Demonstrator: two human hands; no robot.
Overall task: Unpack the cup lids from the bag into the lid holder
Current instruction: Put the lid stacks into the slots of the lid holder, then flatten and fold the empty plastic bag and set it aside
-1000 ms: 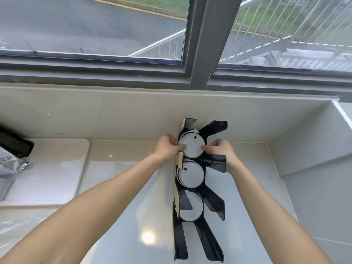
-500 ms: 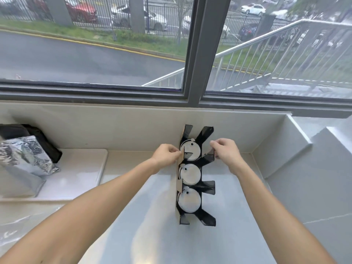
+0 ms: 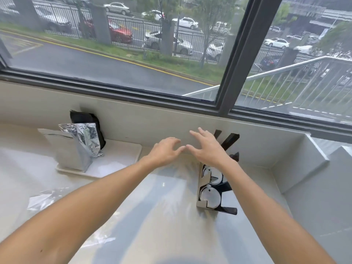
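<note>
The black lid holder (image 3: pixel 225 188) stands on the white counter against the back wall, right of centre. White cup lids (image 3: pixel 209 197) sit in its slots; my right forearm hides the upper slot. My left hand (image 3: pixel 164 151) hovers just left of the holder's top, fingers spread, holding nothing. In front of the holder's upper arms my right hand (image 3: pixel 206 147) hangs with its fingers apart and empty. The two hands' fingertips nearly meet. A crumpled clear plastic bag (image 3: pixel 44 200) lies flat at the left on the counter.
A silver foil pouch (image 3: pixel 83 144) and a black packet (image 3: pixel 84 119) stand on a white tray (image 3: pixel 114 165) at the back left. A raised ledge (image 3: pixel 302 162) closes the counter's right side. A window runs along the back wall.
Both hands have let go of the lid holder and lifted off it, fingers spreading. The camera has tilted up and back, showing more of the window and the pouch.
</note>
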